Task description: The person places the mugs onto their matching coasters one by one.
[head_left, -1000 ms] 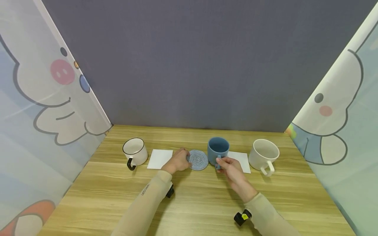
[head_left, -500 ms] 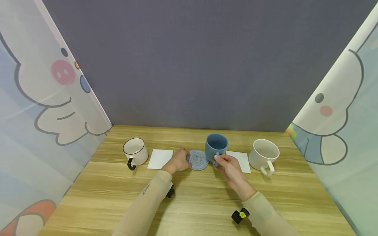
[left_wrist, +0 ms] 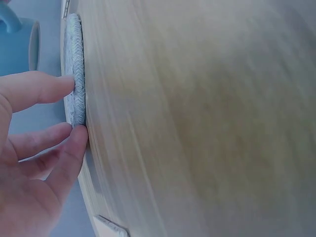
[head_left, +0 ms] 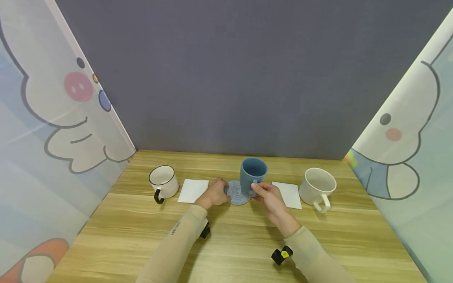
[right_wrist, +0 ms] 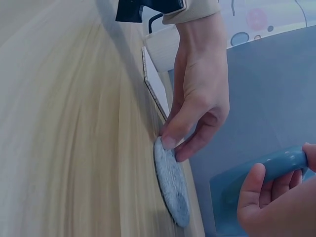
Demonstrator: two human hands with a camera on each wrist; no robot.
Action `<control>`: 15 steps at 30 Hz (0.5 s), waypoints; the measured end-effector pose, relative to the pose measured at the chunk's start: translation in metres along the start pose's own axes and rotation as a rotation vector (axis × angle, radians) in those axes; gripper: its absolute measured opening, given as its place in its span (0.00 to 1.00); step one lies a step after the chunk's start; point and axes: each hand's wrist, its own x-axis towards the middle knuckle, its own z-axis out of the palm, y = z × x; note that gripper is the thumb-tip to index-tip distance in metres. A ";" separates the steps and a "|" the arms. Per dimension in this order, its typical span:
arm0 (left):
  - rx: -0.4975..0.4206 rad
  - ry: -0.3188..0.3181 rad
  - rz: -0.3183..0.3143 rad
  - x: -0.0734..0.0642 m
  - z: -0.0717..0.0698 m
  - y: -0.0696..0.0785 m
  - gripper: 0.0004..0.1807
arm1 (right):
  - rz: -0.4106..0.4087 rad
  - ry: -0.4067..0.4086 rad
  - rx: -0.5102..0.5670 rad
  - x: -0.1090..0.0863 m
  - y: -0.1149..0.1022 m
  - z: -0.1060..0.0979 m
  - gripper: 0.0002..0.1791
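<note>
My left hand (head_left: 214,192), finger and thumb slightly apart, pinches the coaster (head_left: 233,193) near the middle of the tabletop's (head_left: 230,247) far edge; my right hand (head_left: 271,201), fingers curled, grips the blue mug (head_left: 249,181) above it.

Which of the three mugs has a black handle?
The round, black-rimmed white mug, leftmost in head view; the blue mug and cream mug are each one colour throughout.
</note>
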 end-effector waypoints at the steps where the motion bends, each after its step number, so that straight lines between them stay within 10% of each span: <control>1: 0.001 0.003 0.004 0.001 0.000 -0.001 0.24 | 0.000 -0.005 -0.003 0.001 0.000 0.001 0.08; 15: -0.040 0.021 0.020 0.000 0.000 -0.003 0.25 | 0.013 -0.040 -0.001 0.012 0.008 0.017 0.09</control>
